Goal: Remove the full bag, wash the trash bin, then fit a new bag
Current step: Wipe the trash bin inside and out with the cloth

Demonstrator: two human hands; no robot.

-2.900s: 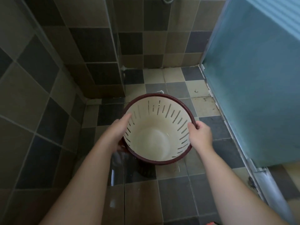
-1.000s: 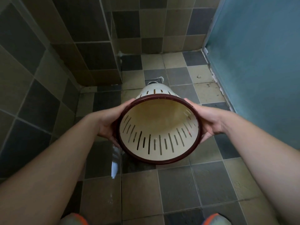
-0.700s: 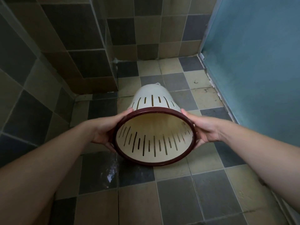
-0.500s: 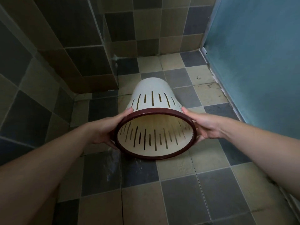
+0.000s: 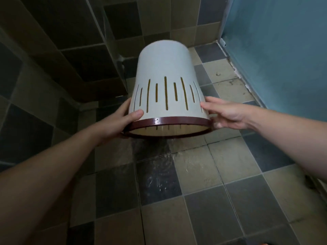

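I am holding a white slotted trash bin upside down above the tiled bathroom floor, its closed base tipped up and away from me and its dark red rim facing down toward the tiles; my left hand is gripping the bin's left side just above the rim, thumb curled over the front wall and fingers wrapped behind; my right hand is pressing against the bin's right side with fingers spread and mostly straight, their tips lying on the wall near the slots, the thumb sitting under the rim; I cannot tell how firmly that hand is clasping; a thin stream of water is falling from the front of the rim, and the tiles directly below are shining wet; droplets are glinting on the rim itself; a checked tiled wall is standing to the left and behind the bin, and a blue panel is running along the right side of the floor.
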